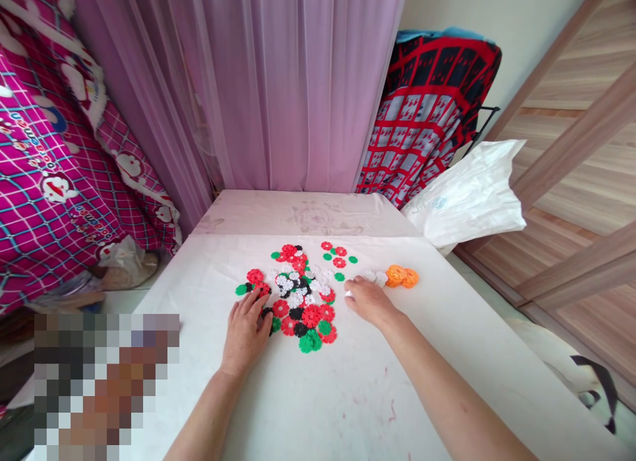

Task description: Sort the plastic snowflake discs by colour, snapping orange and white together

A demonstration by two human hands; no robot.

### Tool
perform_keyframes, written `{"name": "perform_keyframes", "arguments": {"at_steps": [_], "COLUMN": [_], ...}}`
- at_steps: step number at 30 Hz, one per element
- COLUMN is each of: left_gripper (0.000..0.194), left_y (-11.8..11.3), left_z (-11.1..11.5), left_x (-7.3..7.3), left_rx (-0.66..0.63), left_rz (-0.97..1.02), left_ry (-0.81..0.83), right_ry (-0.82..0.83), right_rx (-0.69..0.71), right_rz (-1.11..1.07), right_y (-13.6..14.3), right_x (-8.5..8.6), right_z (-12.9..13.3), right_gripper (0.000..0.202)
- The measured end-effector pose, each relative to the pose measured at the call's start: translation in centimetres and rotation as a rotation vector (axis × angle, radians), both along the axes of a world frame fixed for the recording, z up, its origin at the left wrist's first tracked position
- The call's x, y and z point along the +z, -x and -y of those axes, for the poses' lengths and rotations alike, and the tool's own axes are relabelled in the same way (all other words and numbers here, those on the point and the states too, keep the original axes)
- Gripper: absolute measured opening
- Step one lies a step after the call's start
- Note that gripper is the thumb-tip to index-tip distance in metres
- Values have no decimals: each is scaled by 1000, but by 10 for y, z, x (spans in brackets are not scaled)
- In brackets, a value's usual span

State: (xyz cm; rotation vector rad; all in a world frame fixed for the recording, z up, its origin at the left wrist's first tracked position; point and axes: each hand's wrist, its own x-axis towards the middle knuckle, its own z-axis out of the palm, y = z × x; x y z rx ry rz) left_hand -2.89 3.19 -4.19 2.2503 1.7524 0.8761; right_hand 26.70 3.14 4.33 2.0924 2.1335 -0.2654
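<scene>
A loose pile of notched, flower-shaped plastic discs in red, white, black and green [312, 315] lies at the middle of the table. My left hand [247, 332] rests at the pile's left edge, fingers apart, its fingertips over red and black discs [260, 289]. On the other side of the pile, my right hand [368, 300] is closed in a pinch. A bit of a white disc [348, 293] shows at its fingertips; the rest is hidden. Just beyond that hand lie several white discs [381, 278] beside a heap of orange discs [401, 276].
The discs lie on a white-covered table [318, 408]. A few red and green discs [340, 252] are scattered behind the pile. A white bag [467, 193] stands at the table's right edge, near wooden doors [571, 183]. Purple curtains [298, 83] hang behind. At lower left, an area is pixelated.
</scene>
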Motion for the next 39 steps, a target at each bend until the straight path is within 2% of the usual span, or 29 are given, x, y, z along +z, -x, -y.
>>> {"name": "perform_keyframes", "arguments": {"at_steps": [10,14,18,21,31,33,36,39], "left_gripper": [41,40,40,40,40,41,42,41], "left_y": [-1,-2,-2,-2,-1,-1,0,0], "left_z": [1,2,2,1,1,1,1,1], "left_x": [1,2,3,2,0,1,2,3], "left_rx": [2,7,9,11,1,-3,-7,-13], "left_rz": [-10,-16,-13,-7,6,3,-2,-2], "left_ry": [9,8,9,9,14,18,23,14], "right_ry": [2,-115,-186,-202,-173,-204,-333,-474], "right_rx": [-28,-8,66,72,-52,-43,-62,-250], "right_rz": [54,98,68,28,-73,-100,-192,-373], "right_y": [6,12,24,34,53,52,36,7], "right_x": [8,11,3,-5,-12,-13,-15,-21], "right_z": [4,8,4,-1,-12,-12,-9,-3], "right_gripper": [26,27,25,27,23,23,24,29]}}
